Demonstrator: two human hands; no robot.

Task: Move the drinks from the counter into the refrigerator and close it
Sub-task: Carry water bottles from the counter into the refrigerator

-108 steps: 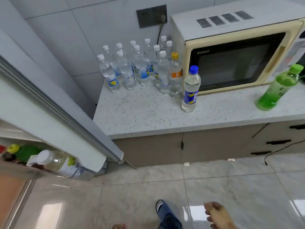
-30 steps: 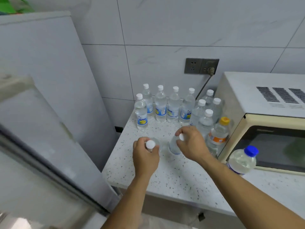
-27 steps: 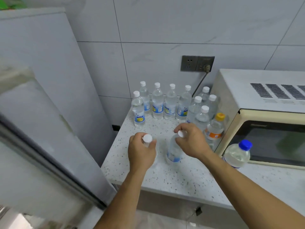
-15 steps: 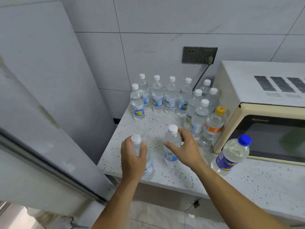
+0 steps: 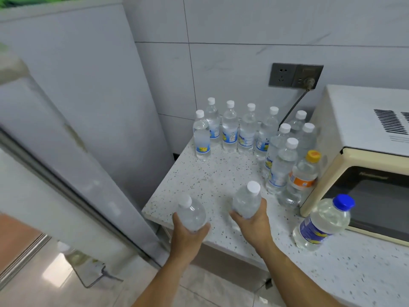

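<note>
While each hand holds one clear bottle, low in the middle of the frame, the carrying to the refrigerator seems to be the step in hand. The left hand (image 5: 190, 234) curls from below around a white-capped bottle (image 5: 192, 214), which is over the near edge of the counter (image 5: 212, 180). The right hand (image 5: 254, 222) grips a second white-capped bottle (image 5: 247, 201) the same way, above the counter.

I judge that the grip is the risk: both bottles are held low on the body and lean, so a smooth, maybe wet wall could slip through the fingers during the turn. The open refrigerator door (image 5: 55, 180), at the left of the frame, stands close to the left hand, and a bottle could knock its edge.

At the lower right a blue-capped bottle (image 5: 322, 223) stands just before the microwave (image 5: 363, 165); it holds a clear liquid nearly to the shoulder. Further up, an orange-capped bottle (image 5: 304, 173) touches the microwave's corner, also with clear liquid. Beyond it, toward the upper middle, a group of white-capped bottles (image 5: 247, 131) stands along the wall, all seeming full and closed. What is inside the refrigerator I cannot tell.
</note>
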